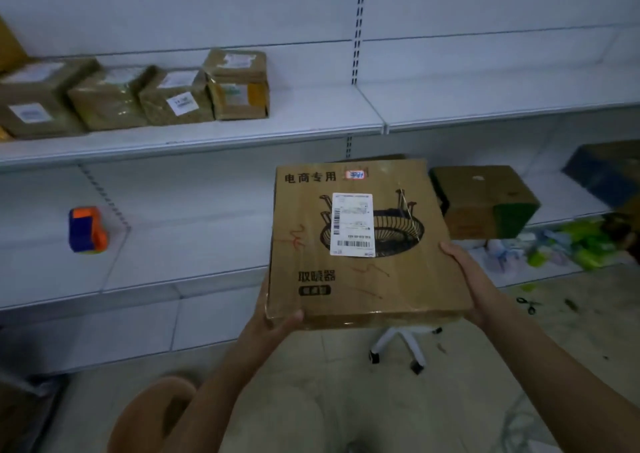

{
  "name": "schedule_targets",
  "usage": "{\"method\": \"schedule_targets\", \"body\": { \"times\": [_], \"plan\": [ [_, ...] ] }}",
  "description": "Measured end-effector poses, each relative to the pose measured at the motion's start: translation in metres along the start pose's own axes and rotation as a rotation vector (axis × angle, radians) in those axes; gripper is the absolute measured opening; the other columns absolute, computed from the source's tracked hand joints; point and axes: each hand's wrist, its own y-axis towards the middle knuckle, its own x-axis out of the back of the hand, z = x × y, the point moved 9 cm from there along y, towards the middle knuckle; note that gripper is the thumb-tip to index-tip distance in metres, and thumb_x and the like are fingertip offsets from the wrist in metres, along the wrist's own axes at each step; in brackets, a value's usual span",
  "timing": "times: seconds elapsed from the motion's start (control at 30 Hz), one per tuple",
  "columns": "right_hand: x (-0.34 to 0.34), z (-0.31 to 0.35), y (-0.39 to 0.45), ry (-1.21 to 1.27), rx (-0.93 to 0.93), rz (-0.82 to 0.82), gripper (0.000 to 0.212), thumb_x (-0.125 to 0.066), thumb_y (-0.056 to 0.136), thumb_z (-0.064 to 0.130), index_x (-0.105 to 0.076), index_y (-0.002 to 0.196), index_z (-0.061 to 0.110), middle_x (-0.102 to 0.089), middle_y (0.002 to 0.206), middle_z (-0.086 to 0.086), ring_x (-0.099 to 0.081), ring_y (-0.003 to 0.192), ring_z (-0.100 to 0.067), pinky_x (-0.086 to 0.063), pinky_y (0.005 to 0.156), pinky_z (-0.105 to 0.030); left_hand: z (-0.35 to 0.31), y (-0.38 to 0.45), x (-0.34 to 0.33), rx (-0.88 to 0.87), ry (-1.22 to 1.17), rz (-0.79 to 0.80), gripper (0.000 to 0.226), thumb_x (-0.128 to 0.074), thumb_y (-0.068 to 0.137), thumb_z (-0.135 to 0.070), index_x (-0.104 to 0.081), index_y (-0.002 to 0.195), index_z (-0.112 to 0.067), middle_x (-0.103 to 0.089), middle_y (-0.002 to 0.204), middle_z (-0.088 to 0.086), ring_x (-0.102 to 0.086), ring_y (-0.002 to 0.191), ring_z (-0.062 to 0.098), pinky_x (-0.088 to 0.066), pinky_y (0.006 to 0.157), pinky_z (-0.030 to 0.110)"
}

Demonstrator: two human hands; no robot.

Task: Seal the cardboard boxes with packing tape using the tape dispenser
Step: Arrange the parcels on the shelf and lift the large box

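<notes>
I held the flat brown cardboard box with the white shipping label [360, 241] face-up between both hands: left hand [277, 317] clasping its near corner, right hand [464, 276] closed along its side, probably to check it before taping. The orange-and-blue tape dispenser [87, 230] sat on the white shelf [180, 244], well left of my left hand. Nothing blocked the reach.

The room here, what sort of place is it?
Probably a parcel stockroom or small shop's packing area: white slotted shelving, labelled taped parcels in a row, a tape dispenser on the lower shelf.
</notes>
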Motion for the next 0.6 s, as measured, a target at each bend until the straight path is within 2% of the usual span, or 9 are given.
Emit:
{"method": "schedule_targets", "body": {
  "times": [0.07, 0.17, 0.23, 0.3, 0.37, 0.43, 0.5, 0.57, 0.6],
  "plan": [
    [0.015, 0.017, -0.017, 0.013, 0.072, -0.032, 0.031, -0.053, 0.094, 0.038, -0.059, 0.117, 0.017, -0.072, 0.1, -0.011, -0.066, 0.093, -0.028, -0.052, 0.078, -0.042, -0.026, 0.006, -0.013, -0.107, 0.065, 0.048, 0.104, -0.082, 0.075, -0.05, -0.018, 0.155, -0.034, -0.055, 0.139, -0.019, -0.054, 0.125, -0.001, -0.049, 0.097, 0.017],
    [0.025, 0.05, -0.032, 0.029, 0.183, -0.06, 0.041, -0.058, 0.091, 0.04, -0.054, 0.126, 0.02, -0.063, 0.124, -0.018, -0.06, 0.11, -0.035, -0.049, 0.096, -0.054, -0.081, 0.018, -0.025, -0.278, 0.114, 0.058, 0.102, -0.083, 0.073, -0.034, -0.023, 0.154, -0.021, -0.056, 0.136, -0.012, -0.057, 0.12, -0.003, -0.049, 0.086, 0.009],
    [0.022, 0.082, -0.034, 0.037, 0.257, -0.053, 0.041, -0.057, 0.092, 0.04, -0.053, 0.128, 0.02, -0.062, 0.125, -0.016, -0.061, 0.108, -0.033, -0.051, 0.091, -0.051, -0.117, 0.029, -0.024, -0.366, 0.113, 0.021, 0.099, -0.082, 0.073, -0.027, -0.022, 0.153, -0.027, -0.057, 0.132, -0.017, -0.057, 0.117, -0.008, -0.048, 0.082, 0.006],
    [0.013, 0.118, -0.029, 0.032, 0.304, -0.043, 0.037, -0.056, 0.093, 0.04, -0.055, 0.124, 0.02, -0.065, 0.117, -0.012, -0.064, 0.102, -0.029, -0.053, 0.083, -0.045, -0.148, 0.045, -0.02, -0.437, 0.124, -0.022, 0.098, -0.082, 0.072, -0.031, -0.023, 0.151, -0.036, -0.059, 0.128, -0.024, -0.057, 0.117, -0.006, -0.049, 0.083, 0.008],
    [0.002, 0.154, -0.013, 0.017, 0.309, -0.04, 0.03, -0.055, 0.094, 0.04, -0.06, 0.116, 0.02, -0.069, 0.105, -0.009, -0.066, 0.095, -0.027, -0.053, 0.078, -0.041, -0.17, 0.071, -0.011, -0.454, 0.118, -0.077, 0.094, -0.081, 0.074, -0.035, -0.026, 0.15, -0.035, -0.06, 0.124, -0.027, -0.057, 0.115, -0.007, -0.051, 0.081, 0.008],
    [-0.01, 0.186, 0.014, -0.004, 0.289, -0.033, 0.035, -0.057, 0.093, 0.042, -0.061, 0.118, 0.017, -0.069, 0.105, -0.011, -0.066, 0.094, -0.029, -0.053, 0.078, -0.041, -0.19, 0.102, 0.001, -0.439, 0.114, -0.141, 0.085, -0.08, 0.078, -0.031, -0.032, 0.149, -0.032, -0.061, 0.121, -0.025, -0.058, 0.11, -0.01, -0.052, 0.077, 0.008],
    [-0.024, 0.214, 0.047, -0.009, 0.274, -0.025, 0.034, -0.056, 0.094, 0.039, -0.06, 0.117, 0.014, -0.068, 0.102, -0.012, -0.064, 0.091, -0.028, -0.052, 0.074, -0.039, -0.206, 0.135, 0.014, -0.444, 0.149, -0.201, 0.078, -0.079, 0.081, -0.029, -0.037, 0.147, -0.032, -0.059, 0.122, -0.022, -0.058, 0.111, -0.007, -0.055, 0.084, 0.015],
    [-0.043, 0.24, 0.085, -0.016, 0.279, 0.018, 0.031, -0.054, 0.096, 0.035, -0.057, 0.118, 0.014, -0.066, 0.102, -0.011, -0.063, 0.09, -0.028, -0.052, 0.075, -0.041, -0.219, 0.169, 0.032, -0.438, 0.199, -0.28, 0.079, -0.079, 0.08, -0.037, -0.037, 0.147, -0.035, -0.046, 0.135, -0.014, -0.051, 0.123, 0.006, -0.051, 0.101, 0.032],
    [-0.053, 0.25, 0.104, -0.023, 0.271, 0.038, 0.03, -0.054, 0.096, 0.034, -0.057, 0.118, 0.015, -0.066, 0.103, -0.012, -0.063, 0.091, -0.028, -0.052, 0.078, -0.042, -0.223, 0.185, 0.043, -0.415, 0.214, -0.331, 0.081, -0.079, 0.08, -0.038, -0.035, 0.148, -0.034, -0.039, 0.138, -0.009, -0.046, 0.125, 0.012, -0.048, 0.104, 0.036]
  ]
}}
